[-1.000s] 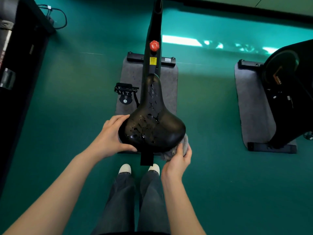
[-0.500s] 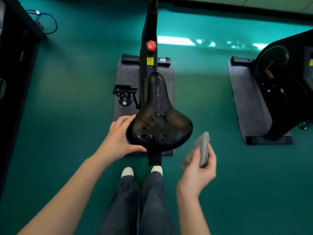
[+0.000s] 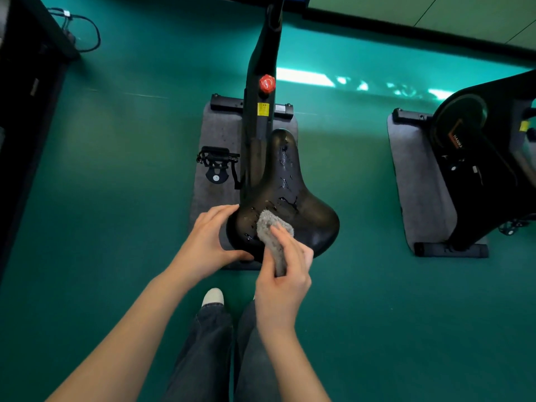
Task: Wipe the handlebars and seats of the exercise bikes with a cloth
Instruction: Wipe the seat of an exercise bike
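A black bike seat (image 3: 293,198) fills the middle of the view, wet with drops along its nose and left half. My left hand (image 3: 207,242) grips the seat's rear left edge, thumb under the rim. My right hand (image 3: 285,274) holds a folded grey cloth (image 3: 271,230) and presses its end onto the rear of the seat top. The bike's black frame (image 3: 261,91) with a red knob (image 3: 267,83) runs up and away. The handlebars are out of view.
The bike stands on a grey mat (image 3: 216,134) on green floor, with a pedal (image 3: 217,161) sticking out left. A second black bike (image 3: 478,158) on its own mat (image 3: 414,181) stands at the right. Dark equipment (image 3: 26,91) lines the left edge. My legs stand just behind the seat.
My right hand lifted the cloth from under the seat's rear right edge, swung it out to the right, then brought it down onto the seat top. The left hand kept its grip.
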The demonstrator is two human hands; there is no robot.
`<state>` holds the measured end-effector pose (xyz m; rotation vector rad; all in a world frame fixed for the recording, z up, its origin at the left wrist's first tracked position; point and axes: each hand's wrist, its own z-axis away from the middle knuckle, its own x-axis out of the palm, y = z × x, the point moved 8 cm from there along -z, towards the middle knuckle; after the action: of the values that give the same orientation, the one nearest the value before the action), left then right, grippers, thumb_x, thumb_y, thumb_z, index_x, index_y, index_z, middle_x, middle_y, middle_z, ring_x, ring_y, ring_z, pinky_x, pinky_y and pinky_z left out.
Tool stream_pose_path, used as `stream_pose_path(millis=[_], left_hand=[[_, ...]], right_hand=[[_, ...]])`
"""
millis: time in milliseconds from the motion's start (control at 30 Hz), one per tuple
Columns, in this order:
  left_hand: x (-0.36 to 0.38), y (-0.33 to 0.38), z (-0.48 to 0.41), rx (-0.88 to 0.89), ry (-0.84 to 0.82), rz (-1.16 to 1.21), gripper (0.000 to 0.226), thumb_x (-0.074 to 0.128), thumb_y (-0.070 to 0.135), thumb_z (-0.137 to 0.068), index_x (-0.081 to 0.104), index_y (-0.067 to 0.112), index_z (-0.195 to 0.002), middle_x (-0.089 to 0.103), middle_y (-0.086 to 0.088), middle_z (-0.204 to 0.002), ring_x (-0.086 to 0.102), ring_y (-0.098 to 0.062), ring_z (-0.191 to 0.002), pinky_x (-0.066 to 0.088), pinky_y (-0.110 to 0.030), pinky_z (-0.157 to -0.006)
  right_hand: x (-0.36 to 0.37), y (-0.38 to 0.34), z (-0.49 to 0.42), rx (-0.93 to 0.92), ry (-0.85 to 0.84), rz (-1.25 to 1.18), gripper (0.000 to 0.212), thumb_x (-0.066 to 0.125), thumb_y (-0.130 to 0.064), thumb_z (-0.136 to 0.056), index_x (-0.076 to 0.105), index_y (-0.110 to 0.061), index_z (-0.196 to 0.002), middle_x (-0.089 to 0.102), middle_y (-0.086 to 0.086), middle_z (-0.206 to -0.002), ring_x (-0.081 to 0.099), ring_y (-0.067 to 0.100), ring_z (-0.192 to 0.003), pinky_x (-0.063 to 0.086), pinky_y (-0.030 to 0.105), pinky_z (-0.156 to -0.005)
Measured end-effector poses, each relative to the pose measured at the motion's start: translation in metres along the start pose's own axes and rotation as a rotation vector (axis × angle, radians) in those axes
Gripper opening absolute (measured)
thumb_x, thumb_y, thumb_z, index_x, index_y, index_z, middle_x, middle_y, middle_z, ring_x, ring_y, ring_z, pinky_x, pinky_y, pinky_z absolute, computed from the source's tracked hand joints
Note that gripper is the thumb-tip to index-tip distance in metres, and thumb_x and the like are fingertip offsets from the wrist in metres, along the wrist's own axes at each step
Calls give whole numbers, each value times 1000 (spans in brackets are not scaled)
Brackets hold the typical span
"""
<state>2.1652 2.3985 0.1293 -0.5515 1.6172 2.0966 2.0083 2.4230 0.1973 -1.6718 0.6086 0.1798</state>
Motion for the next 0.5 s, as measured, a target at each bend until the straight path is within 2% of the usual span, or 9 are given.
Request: stream_pose_path(millis=[100,167,233,300,367,500], left_hand=[[0,-2,-2,-24,-5,22,93,88,36,-54,45,21,-135,43,13,-130,37,-12,-125,27,-24,-106],[2,-4,-2,-36,-14,31,95,88,40,-53,44,23,-135,43,13,-131,37,-11,-126,29,-28,-109],[3,-5,-2,-54,-25,44,96,87,41,-53,43,24,-136,42,14,-132,37,-12,-127,30,-33,-110],[4,-6,-2,-64,-30,54,96,87,42,-53,42,25,-136,41,15,-131,37,-11,-127,31,-36,-110],[3,-7,-3,-67,-28,56,97,87,42,-52,43,24,-136,42,15,-130,38,-11,-126,33,-38,-110],[2,-8,-3,-66,-29,58,98,88,43,-51,43,23,-135,42,14,-131,39,-11,-125,33,-37,-109]], right_hand=[[-17,0,-42,-1,56,-50,33,60,-3,-84,67,-17,-114,59,-20,-111,61,20,-105,43,20,-96],[-25,11,-80,33,86,-27,34,59,-1,-86,67,-16,-115,56,-22,-108,61,24,-108,44,25,-99],[-20,25,-110,92,26,24,33,57,4,-87,67,-11,-115,54,-23,-107,58,27,-112,39,20,-100],[-2,36,-121,124,-128,114,32,57,2,-89,67,-9,-116,61,-9,-108,58,28,-112,35,16,-97],[12,38,-115,85,-238,208,31,58,-2,-90,66,-10,-118,66,5,-115,59,27,-111,35,18,-95],[12,26,-97,-17,-207,234,31,61,2,-87,68,-8,-115,66,6,-122,59,22,-118,36,19,-100]])
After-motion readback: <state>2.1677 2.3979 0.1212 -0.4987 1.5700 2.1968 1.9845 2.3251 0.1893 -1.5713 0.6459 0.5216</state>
